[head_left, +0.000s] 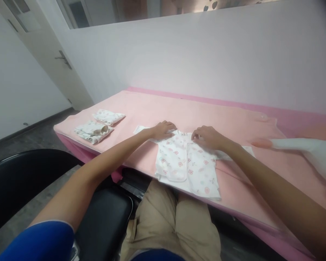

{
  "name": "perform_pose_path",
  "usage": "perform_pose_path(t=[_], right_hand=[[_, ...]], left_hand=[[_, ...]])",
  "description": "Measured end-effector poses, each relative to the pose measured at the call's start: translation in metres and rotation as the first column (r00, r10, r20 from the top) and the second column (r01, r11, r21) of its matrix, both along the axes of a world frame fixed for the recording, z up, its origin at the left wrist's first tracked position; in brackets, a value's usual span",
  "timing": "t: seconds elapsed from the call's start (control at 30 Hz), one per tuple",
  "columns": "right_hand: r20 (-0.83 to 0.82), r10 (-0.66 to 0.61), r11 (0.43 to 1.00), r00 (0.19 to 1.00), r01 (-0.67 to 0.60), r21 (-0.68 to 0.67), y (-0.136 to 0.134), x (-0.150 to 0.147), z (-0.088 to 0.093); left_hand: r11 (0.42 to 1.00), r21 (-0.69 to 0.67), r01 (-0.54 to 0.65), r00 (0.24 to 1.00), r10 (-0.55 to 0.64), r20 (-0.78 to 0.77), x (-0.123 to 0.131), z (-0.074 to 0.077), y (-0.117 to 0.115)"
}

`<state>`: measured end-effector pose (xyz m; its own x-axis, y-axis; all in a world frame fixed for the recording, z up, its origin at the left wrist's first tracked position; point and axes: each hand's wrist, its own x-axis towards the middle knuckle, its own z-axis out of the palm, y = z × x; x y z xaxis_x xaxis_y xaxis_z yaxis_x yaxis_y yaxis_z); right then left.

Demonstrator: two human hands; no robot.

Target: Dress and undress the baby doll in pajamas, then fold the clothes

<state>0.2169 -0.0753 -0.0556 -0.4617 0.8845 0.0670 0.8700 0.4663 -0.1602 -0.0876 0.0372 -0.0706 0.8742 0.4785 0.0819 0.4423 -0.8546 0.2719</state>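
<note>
A white baby shirt with small pink and pastel prints lies spread front side up, its lower hem at the table's near edge. My left hand rests on its left shoulder beside the collar, fingers stretched out and thumb apart. On the other side of the collar, my right hand has its fingers bent down, pinching the fabric at the shoulder. Between both hands a small printed label shows at the neckline. The shirt's sleeves reach out to either side, partly hidden under my hands and forearms.
Two folded printed garments, one farther back and one nearer, lie at the left of the pink-covered table. A white-sleeved arm, seemingly a doll's, lies at right. Black chairs stand at left; a white wall rises behind.
</note>
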Motion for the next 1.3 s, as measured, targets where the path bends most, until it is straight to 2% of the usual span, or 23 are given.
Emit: perform_pose_path(t=[0.1,0.17,0.27,0.33,0.37,0.43,0.53,0.63,0.7,0.8,0.93,1.03,1.2,1.3], right_hand=[[0.022,0.04,0.999,0.999,-0.04,0.002,0.01,0.005,0.003],[0.005,0.019,0.999,1.0,-0.019,0.035,0.011,0.004,0.004],[-0.047,-0.057,0.997,0.997,0.06,0.054,-0.005,-0.009,0.008],[-0.107,-0.085,0.994,0.991,0.092,0.056,-0.033,-0.023,0.012],[-0.148,-0.08,0.995,0.986,0.089,0.054,-0.051,-0.03,0.013],[-0.216,-0.035,0.998,0.976,0.043,0.036,-0.095,-0.04,0.011],[-0.255,-0.044,0.999,0.966,0.04,-0.021,-0.162,-0.039,-0.002],[-0.21,-0.098,0.995,0.973,0.093,-0.034,-0.209,-0.025,-0.022],[-0.182,-0.111,0.993,0.977,0.103,-0.051,-0.225,-0.018,-0.033],[-0.167,-0.1,0.994,0.981,0.093,-0.053,-0.233,-0.017,-0.042],[-0.182,-0.071,0.997,0.981,0.07,-0.013,-0.233,-0.024,-0.043],[-0.175,-0.048,0.999,0.983,0.047,-0.006,-0.233,-0.027,-0.042],[-0.16,-0.059,0.997,0.985,0.068,0.049,-0.237,-0.03,-0.046],[-0.133,-0.077,0.984,0.988,0.097,0.148,-0.239,-0.035,-0.051]], left_hand=[[0.997,-0.039,-0.071,0.993,0.074,0.093,0.008,-0.003,0.002],[0.987,-0.065,-0.149,0.98,0.156,0.126,0.016,-0.003,-0.001],[0.95,-0.074,-0.303,0.935,0.311,0.171,0.025,0.002,-0.025],[0.928,-0.078,-0.365,0.896,0.373,0.242,0.024,0.009,-0.06],[0.93,-0.091,-0.357,0.883,0.368,0.293,0.021,0.012,-0.083],[0.965,-0.123,-0.232,0.91,0.26,0.323,0.008,0.017,-0.133],[0.977,-0.149,-0.15,0.942,0.187,0.279,-0.023,0.018,-0.201],[0.98,-0.125,-0.156,0.961,0.18,0.21,-0.052,0.012,-0.238],[0.98,-0.107,-0.165,0.965,0.183,0.187,-0.066,0.008,-0.245],[0.982,-0.093,-0.166,0.964,0.181,0.195,-0.075,0.004,-0.245],[0.988,-0.034,-0.154,0.965,0.157,0.21,-0.08,-0.001,-0.242],[0.985,0.065,-0.158,0.968,0.142,0.207,-0.087,-0.01,-0.241],[0.935,0.264,-0.236,0.944,0.157,0.289,-0.1,-0.029,-0.242],[0.905,0.313,-0.287,0.923,0.174,0.343,-0.101,-0.032,-0.248]])
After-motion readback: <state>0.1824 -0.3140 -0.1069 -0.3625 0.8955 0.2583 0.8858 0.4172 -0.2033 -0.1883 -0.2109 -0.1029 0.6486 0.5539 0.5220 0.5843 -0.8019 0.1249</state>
